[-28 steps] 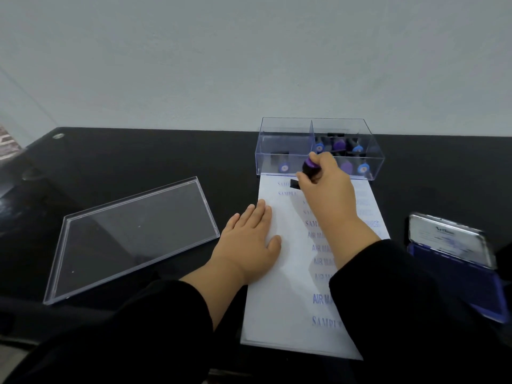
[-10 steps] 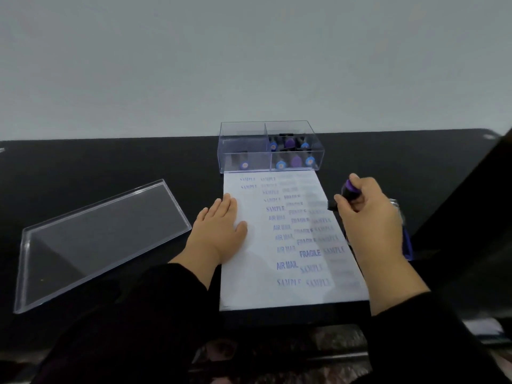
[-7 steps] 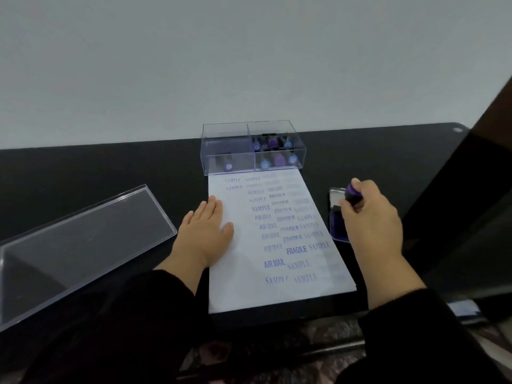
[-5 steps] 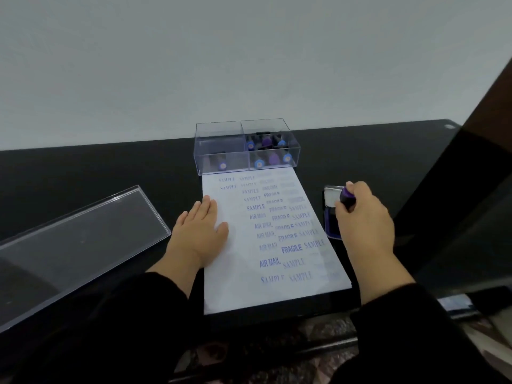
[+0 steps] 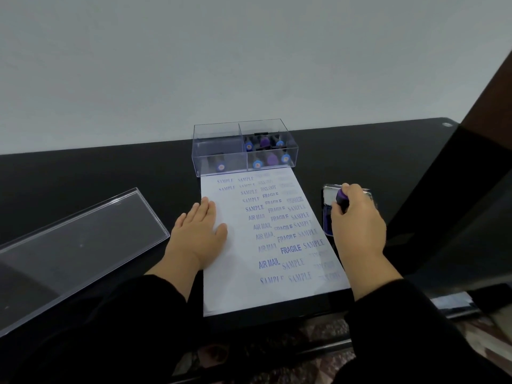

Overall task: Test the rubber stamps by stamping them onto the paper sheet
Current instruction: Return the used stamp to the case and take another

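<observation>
A white paper sheet [image 5: 235, 273] lies on the black desk, covered with blue prints reading SAMPLE, AIR MAIL and FRAGILE. My left hand [image 5: 198, 231] rests flat on its left edge, fingers apart. My right hand [image 5: 357, 225] grips a purple-topped rubber stamp [image 5: 341, 199] and holds it down over the open blue ink pad [image 5: 328, 217] to the right of the sheet. The stamp's face is hidden by my fingers.
A clear two-compartment box [image 5: 245, 146] stands at the sheet's far end; one stamp is in its left half, several in the right. Its clear lid [image 5: 72, 245] lies to the left. The desk's front edge is near my sleeves; a dark panel rises at right.
My right hand has carried the stamp from the top of the sheet rightward to the ink pad. My left hand has stayed flat on the paper. The camera has turned right.
</observation>
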Demonstrator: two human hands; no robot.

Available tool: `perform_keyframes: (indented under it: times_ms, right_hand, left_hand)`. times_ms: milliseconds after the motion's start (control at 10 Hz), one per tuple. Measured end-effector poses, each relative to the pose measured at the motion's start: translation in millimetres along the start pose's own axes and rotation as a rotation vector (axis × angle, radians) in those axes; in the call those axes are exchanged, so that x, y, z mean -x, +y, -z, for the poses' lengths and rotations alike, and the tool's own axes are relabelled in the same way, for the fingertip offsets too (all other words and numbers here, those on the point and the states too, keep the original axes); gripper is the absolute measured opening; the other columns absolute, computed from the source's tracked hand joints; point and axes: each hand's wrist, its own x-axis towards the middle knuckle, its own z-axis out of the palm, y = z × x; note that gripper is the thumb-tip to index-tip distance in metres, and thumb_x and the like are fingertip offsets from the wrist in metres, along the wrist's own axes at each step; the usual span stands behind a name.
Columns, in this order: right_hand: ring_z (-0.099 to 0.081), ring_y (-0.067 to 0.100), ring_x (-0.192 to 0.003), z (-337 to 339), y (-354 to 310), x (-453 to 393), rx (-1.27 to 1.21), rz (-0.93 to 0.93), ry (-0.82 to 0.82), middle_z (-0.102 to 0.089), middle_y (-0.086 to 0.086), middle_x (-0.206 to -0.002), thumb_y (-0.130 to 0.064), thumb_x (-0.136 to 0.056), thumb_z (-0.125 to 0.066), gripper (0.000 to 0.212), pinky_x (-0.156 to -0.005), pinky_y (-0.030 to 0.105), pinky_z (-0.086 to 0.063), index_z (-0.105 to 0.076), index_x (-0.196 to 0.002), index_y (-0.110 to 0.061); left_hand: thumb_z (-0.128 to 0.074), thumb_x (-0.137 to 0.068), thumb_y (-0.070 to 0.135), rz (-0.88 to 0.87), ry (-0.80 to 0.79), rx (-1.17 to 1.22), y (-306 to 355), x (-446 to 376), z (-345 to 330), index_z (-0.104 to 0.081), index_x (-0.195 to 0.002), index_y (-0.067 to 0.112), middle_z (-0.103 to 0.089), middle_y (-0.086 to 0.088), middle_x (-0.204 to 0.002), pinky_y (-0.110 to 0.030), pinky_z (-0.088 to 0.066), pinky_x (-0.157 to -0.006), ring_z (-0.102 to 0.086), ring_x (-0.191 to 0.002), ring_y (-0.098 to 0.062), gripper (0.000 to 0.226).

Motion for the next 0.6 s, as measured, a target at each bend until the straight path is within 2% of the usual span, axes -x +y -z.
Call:
perform_keyframes:
  times_ms: [200, 400, 600]
  right_hand:
    - [-0.049, 0.020, -0.075, -3, -2, -8, 0.010, 0.005, -0.024, -0.062, 0.011, -0.103, -0.015, -0.095, -0.052, 0.018, -0.060, 0.027, -0.035, -0.053, -0.113, -0.013]
    - [-0.045, 0.017, -0.074, -1, -1, -8, -0.007, 0.015, -0.028, -0.062, 0.010, -0.103, -0.015, -0.094, -0.053, 0.015, -0.059, 0.026, -0.035, -0.052, -0.109, -0.012]
    - [-0.046, 0.016, -0.074, 8, -10, -10, -0.085, 0.028, -0.052, -0.057, 0.005, -0.092, -0.015, -0.094, -0.054, 0.016, -0.061, 0.031, -0.041, -0.051, -0.109, -0.011]
  left_hand:
    - [-0.015, -0.102, 0.039, 0.003, -0.008, -0.014, 1, 0, 1, 0.007, -0.152, 0.017, 0.013, 0.001, -0.159, -0.033, 0.003, -0.119, 0.008, -0.147, -0.013, 0.059]
    - [-0.015, -0.102, 0.039, 0.006, -0.020, -0.019, 1, 1, 3, 0.007, -0.152, 0.017, 0.013, 0.001, -0.159, -0.033, 0.003, -0.119, 0.008, -0.147, -0.013, 0.059]
    - [-0.016, -0.102, 0.039, 0.001, -0.020, -0.009, 2, 3, 4, 0.007, -0.152, 0.016, 0.013, 0.001, -0.159, -0.033, 0.003, -0.118, 0.008, -0.147, -0.013, 0.059]
